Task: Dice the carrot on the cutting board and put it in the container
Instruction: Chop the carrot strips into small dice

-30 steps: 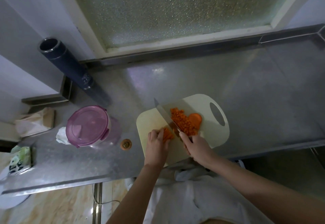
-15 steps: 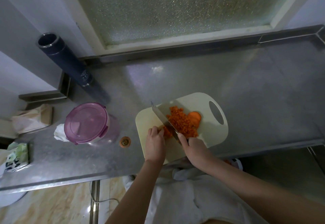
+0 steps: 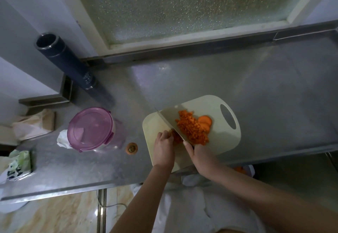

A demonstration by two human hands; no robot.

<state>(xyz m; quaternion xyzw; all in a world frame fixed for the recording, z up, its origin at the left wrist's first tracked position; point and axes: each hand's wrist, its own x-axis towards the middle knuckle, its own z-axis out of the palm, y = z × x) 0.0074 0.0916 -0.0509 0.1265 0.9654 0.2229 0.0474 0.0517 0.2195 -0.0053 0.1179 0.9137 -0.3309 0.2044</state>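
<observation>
At the near edge of the steel surface (image 3: 274, 95), a person's left hand (image 3: 162, 148) curls its fingers over a carrot piece (image 3: 176, 138) on the cream cutting board (image 3: 225, 141). The right hand (image 3: 201, 157) grips the handle of a knife (image 3: 170, 121), blade down beside those fingers. A heap of diced carrot (image 3: 192, 128) and a few round slices (image 3: 204, 121) lie just beyond. A carrot end (image 3: 131, 148) sits between the board and a lidded purple container (image 3: 90, 128) toward the left edge.
</observation>
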